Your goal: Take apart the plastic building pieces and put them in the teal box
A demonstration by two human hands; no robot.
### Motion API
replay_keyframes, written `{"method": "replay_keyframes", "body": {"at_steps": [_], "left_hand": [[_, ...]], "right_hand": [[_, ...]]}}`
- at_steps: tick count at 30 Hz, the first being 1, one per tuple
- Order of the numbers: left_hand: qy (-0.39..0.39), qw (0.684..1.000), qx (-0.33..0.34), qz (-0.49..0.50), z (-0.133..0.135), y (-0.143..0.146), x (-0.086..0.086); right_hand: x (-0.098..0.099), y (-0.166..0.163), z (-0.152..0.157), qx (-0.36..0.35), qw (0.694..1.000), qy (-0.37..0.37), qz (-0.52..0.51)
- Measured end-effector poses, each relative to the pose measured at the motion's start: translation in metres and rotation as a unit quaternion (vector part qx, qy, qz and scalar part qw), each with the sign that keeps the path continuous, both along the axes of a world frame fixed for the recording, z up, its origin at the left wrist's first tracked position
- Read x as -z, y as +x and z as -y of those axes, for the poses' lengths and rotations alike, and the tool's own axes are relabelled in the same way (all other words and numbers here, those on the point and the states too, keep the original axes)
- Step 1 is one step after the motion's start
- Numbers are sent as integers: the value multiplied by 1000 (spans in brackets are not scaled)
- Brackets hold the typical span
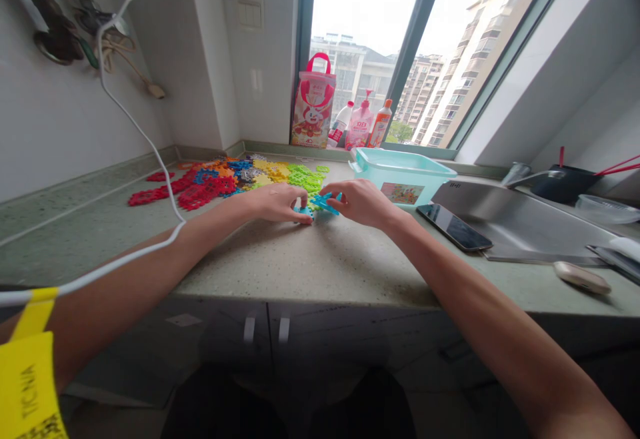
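Note:
My left hand (283,203) rests low over the countertop, its thumb and fingers closed on a small light-blue toy piece (303,210). Close beside it on the right, my right hand (361,200) pinches a brighter blue toy piece (326,204) with several arms. The two pieces are near each other; whether they touch I cannot tell. Behind my hands spreads a pile of flat interlocking toy pieces sorted roughly by colour: red pieces (207,189) at the left, yellow pieces (273,171) in the middle and green pieces (305,176) at the right.
A turquoise plastic tub (370,171) stands behind my right hand. Right of it lie a phone (454,227) and a steel sink (520,222). Bottles (360,126) and a pink bag (313,109) line the windowsill. A white cable (145,134) hangs across my left forearm.

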State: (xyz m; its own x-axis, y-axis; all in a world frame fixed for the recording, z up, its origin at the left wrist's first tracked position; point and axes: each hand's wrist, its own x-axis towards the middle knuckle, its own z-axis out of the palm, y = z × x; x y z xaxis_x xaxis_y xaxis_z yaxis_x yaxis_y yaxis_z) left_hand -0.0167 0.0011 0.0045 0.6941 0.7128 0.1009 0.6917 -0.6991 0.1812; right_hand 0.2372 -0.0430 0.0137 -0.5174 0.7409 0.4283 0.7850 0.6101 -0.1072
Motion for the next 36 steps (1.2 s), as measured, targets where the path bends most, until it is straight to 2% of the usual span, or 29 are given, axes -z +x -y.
{"method": "replay_keyframes", "body": {"at_steps": [8, 13, 21, 30, 36], "left_hand": [[5, 1000, -2, -18, 4, 2, -3], [10, 1000, -4, -24, 5, 3, -4], [12, 999, -48, -4, 2, 4, 0], [-6, 992, -91, 87, 2, 13, 4], [-81, 975, -121, 167, 7, 16, 6]], "right_hand": [[-1, 0, 0, -8, 1000, 20, -7], [-2, 1, 1, -38, 998, 48, -33], [-4, 1, 3, -46, 995, 71, -56], [-4, -1, 6, -82, 991, 51, -88], [-4, -1, 5, -93, 991, 44, -88]]}}
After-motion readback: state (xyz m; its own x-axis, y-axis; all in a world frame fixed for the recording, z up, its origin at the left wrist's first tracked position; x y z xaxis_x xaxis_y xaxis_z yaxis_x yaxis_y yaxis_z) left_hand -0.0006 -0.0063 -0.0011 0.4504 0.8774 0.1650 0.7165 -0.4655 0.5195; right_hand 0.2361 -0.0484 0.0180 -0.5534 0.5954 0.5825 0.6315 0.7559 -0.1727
